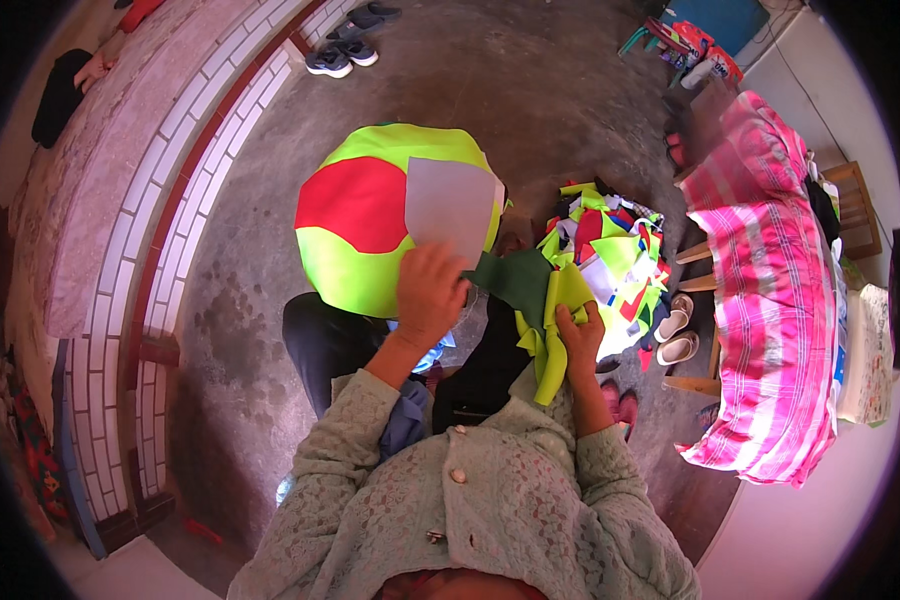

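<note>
One round cushion (398, 222) sits on the floor just left of the middle of the frame, and it is the thing nearest the left hand. Its visible top shows a red piece (354, 202), a grey piece (451, 200) and lime panels (345, 272), so the covering looks well advanced on this side; whether the pieces are stitched or merely laid on, I cannot tell, and the underside is hidden.

The left hand (432, 293) is over the lower edge of the grey piece, fingers bunched and blurred; whether it pinches anything is unclear. The right hand (582, 335), right of centre, has its thumb and fingers closed around lime strips (553, 345), which hang down toward the lap. A dark green piece (515, 284) stretches between the two hands. These pieces are off the cushion, not yet joined to it as far as can be seen.

Just beyond the right hand, a heap of scraps (618, 265) in lime, red, white and blue lies loose, so plenty of cloth seems unused.

Farther out, beige slippers (678, 348) rest near the heap, a pink checked cloth (755, 330) fills the right side, and dark shoes (330, 63) stand at upper left.
</note>
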### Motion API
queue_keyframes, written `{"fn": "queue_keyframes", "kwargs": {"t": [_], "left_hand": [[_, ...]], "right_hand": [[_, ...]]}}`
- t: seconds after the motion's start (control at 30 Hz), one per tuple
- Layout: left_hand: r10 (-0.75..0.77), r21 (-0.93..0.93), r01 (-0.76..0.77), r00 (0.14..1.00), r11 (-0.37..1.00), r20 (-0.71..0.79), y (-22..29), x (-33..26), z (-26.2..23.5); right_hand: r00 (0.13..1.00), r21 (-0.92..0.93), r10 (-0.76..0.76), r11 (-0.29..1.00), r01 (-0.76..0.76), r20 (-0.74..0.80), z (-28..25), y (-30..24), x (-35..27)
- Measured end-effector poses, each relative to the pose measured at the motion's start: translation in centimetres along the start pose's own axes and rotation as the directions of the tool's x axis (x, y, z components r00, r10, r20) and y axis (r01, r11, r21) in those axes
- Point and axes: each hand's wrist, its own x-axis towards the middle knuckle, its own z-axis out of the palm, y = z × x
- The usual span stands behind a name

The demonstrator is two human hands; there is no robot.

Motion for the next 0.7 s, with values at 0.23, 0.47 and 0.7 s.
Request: {"fn": "queue_keyframes", "kwargs": {"t": [0.23, 0.47, 0.7], "left_hand": [[0.227, 0.269, -0.261, 0.962, 0.927, 0.15, 0.9, -0.9, 4.1], [0.21, 0.076, -0.223, 0.966, 0.972, 0.15, 2.4, -0.9, 4.1], [0.127, -0.141, -0.119, 0.991, 0.983, 0.045, 3.7, -2.8, 5.1]], "right_hand": [[1.0, 0.048, 0.012, 0.999, -0.012, -0.002, 0.0, 0.4, 0.0], [1.0, -0.003, -0.009, 1.0, 0.009, -0.018, -0.1, 0.1, 0.0], [1.0, 0.004, 0.0, 1.0, 0.0, -0.003, -0.1, 0.3, 0.1]]}}
